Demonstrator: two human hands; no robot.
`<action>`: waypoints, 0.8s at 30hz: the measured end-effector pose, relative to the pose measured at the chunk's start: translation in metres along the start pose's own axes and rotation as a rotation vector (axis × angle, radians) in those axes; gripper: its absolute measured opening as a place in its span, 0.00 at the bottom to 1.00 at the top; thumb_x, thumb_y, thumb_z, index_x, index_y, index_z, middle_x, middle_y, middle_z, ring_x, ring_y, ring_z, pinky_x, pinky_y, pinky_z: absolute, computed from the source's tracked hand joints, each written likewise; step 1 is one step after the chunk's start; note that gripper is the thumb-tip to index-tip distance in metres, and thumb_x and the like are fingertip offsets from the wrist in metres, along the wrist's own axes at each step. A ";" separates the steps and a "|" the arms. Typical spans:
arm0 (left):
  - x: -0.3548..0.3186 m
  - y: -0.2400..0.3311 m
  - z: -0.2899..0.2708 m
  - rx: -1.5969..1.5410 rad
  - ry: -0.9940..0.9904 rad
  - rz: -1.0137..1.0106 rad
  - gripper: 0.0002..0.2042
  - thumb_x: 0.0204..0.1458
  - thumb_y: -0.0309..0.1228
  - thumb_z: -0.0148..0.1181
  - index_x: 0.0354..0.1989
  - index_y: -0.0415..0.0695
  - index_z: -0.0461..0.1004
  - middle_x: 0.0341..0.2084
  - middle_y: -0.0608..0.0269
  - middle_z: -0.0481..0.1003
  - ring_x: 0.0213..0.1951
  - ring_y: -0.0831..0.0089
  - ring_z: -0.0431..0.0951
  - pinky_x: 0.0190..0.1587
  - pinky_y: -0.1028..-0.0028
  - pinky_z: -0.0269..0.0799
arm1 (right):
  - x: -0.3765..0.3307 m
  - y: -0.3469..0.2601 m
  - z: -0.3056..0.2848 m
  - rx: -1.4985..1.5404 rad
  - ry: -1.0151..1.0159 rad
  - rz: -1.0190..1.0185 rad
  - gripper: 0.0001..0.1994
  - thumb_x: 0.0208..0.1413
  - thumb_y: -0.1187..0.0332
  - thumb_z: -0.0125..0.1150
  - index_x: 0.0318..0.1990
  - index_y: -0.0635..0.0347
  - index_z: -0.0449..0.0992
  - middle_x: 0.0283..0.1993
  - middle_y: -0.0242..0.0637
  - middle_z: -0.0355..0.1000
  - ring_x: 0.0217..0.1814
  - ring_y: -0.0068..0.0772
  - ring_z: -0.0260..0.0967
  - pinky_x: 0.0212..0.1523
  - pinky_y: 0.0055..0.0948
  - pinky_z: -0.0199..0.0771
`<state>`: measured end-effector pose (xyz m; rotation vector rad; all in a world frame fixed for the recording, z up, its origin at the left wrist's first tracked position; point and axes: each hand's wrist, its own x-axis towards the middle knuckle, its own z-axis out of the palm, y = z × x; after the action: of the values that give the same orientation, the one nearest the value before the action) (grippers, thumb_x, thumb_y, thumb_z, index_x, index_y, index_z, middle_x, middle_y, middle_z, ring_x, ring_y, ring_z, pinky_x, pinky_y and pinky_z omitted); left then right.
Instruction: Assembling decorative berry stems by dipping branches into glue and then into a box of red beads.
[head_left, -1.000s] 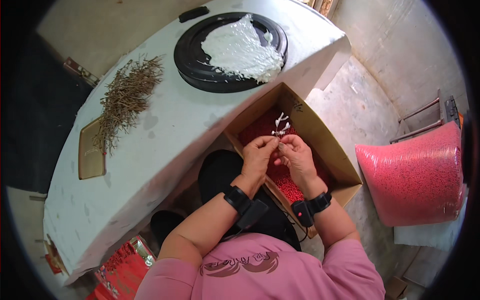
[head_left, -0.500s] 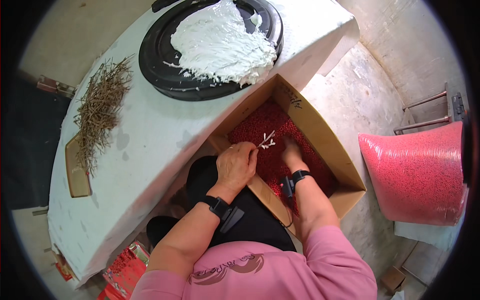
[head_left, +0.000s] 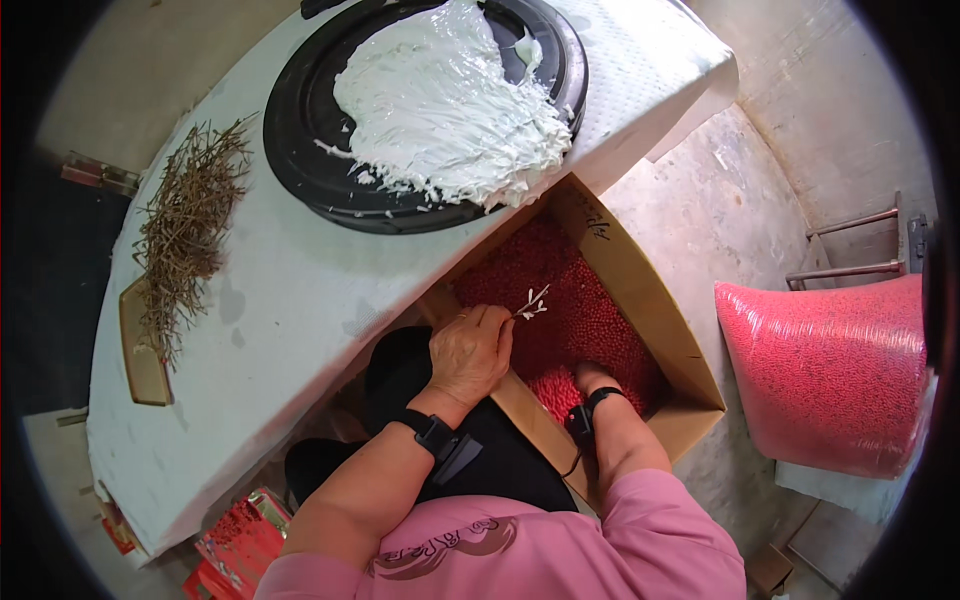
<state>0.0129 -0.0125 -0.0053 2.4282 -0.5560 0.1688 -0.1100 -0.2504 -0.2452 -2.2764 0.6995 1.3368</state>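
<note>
A white-covered table [head_left: 300,330] fills the upper left of the view, bearing a black round tray [head_left: 300,150] heaped with white strands [head_left: 450,110] and, near its left end, a pile of brown twigs [head_left: 190,220]. Just beside the table's edge, an open cardboard box [head_left: 650,300] filled with small red beads [head_left: 580,310] is seen. A pink sack [head_left: 830,380] stands well apart on the right.

The left hand [head_left: 470,355] is closed, fingers pinched on the base of a small white branched sprig [head_left: 532,303]. The sprig's long axis runs up and to the right from the grip, its tips held over the beads.

The right hand [head_left: 585,380] is plunged into the beads by the box's near wall; its fingers are buried, so whether they are spread or closed cannot be told. It lies below and right of the sprig, and the left hand is nearer.
</note>
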 end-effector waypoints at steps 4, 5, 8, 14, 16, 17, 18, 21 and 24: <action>-0.001 -0.001 0.005 0.012 -0.011 0.014 0.04 0.47 0.30 0.61 0.28 0.46 0.73 0.23 0.61 0.75 0.27 0.58 0.76 0.31 0.63 0.71 | 0.000 0.031 -0.007 -0.034 -0.122 -0.134 0.24 0.54 0.65 0.46 0.59 0.61 0.69 0.62 0.50 0.65 0.65 0.44 0.62 0.63 0.35 0.61; -0.002 -0.002 0.005 0.017 -0.011 0.019 0.04 0.47 0.30 0.61 0.28 0.46 0.73 0.23 0.61 0.75 0.27 0.58 0.76 0.32 0.63 0.71 | 0.000 0.032 -0.009 -0.079 -0.190 -0.234 0.25 0.53 0.65 0.47 0.59 0.60 0.68 0.63 0.49 0.64 0.66 0.43 0.61 0.64 0.35 0.60; -0.006 -0.005 0.004 0.030 -0.003 0.019 0.04 0.48 0.30 0.60 0.28 0.46 0.73 0.24 0.60 0.75 0.28 0.58 0.76 0.33 0.62 0.71 | -0.007 0.030 -0.011 0.288 -0.135 -0.328 0.28 0.49 0.66 0.50 0.61 0.60 0.65 0.63 0.46 0.65 0.65 0.41 0.62 0.63 0.33 0.60; -0.016 -0.010 0.006 0.050 -0.006 0.031 0.04 0.48 0.30 0.59 0.27 0.44 0.72 0.24 0.57 0.74 0.30 0.57 0.76 0.35 0.61 0.71 | -0.075 0.002 -0.061 0.811 -0.046 -0.486 0.31 0.47 0.66 0.53 0.62 0.61 0.62 0.58 0.41 0.68 0.59 0.36 0.64 0.60 0.30 0.62; -0.019 -0.013 0.008 0.060 -0.003 0.026 0.04 0.47 0.30 0.59 0.27 0.44 0.72 0.24 0.57 0.74 0.30 0.57 0.76 0.35 0.61 0.71 | -0.094 -0.006 -0.073 0.943 -0.001 -0.601 0.30 0.48 0.66 0.52 0.62 0.62 0.63 0.57 0.41 0.68 0.58 0.36 0.64 0.59 0.31 0.63; -0.020 -0.016 0.007 0.076 -0.004 0.017 0.04 0.47 0.29 0.59 0.27 0.44 0.72 0.24 0.57 0.74 0.30 0.57 0.76 0.36 0.61 0.71 | -0.110 -0.013 -0.084 1.023 0.048 -0.724 0.29 0.48 0.67 0.55 0.61 0.62 0.64 0.56 0.41 0.69 0.57 0.35 0.65 0.58 0.31 0.63; -0.021 -0.018 0.007 0.086 -0.007 0.012 0.04 0.47 0.29 0.59 0.27 0.43 0.72 0.24 0.56 0.73 0.30 0.57 0.76 0.36 0.61 0.71 | -0.129 -0.020 -0.096 1.102 0.104 -0.844 0.28 0.48 0.67 0.57 0.60 0.62 0.64 0.55 0.41 0.69 0.56 0.33 0.65 0.57 0.30 0.64; -0.021 -0.018 0.009 0.079 -0.010 0.026 0.03 0.46 0.28 0.58 0.26 0.43 0.73 0.24 0.56 0.73 0.31 0.57 0.76 0.36 0.61 0.72 | -0.171 -0.048 -0.121 1.073 0.344 -0.759 0.29 0.46 0.67 0.65 0.57 0.61 0.66 0.53 0.37 0.69 0.53 0.29 0.66 0.54 0.29 0.67; -0.024 -0.018 0.008 0.067 -0.023 0.019 0.02 0.44 0.27 0.56 0.26 0.42 0.73 0.25 0.55 0.74 0.32 0.57 0.76 0.37 0.61 0.71 | -0.212 -0.092 -0.133 0.834 0.692 -0.818 0.30 0.43 0.65 0.70 0.55 0.59 0.66 0.49 0.37 0.69 0.49 0.30 0.68 0.50 0.28 0.70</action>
<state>-0.0011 0.0036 -0.0273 2.4935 -0.5924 0.1708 -0.0521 -0.2086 0.0110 -1.8848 0.3196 -0.1453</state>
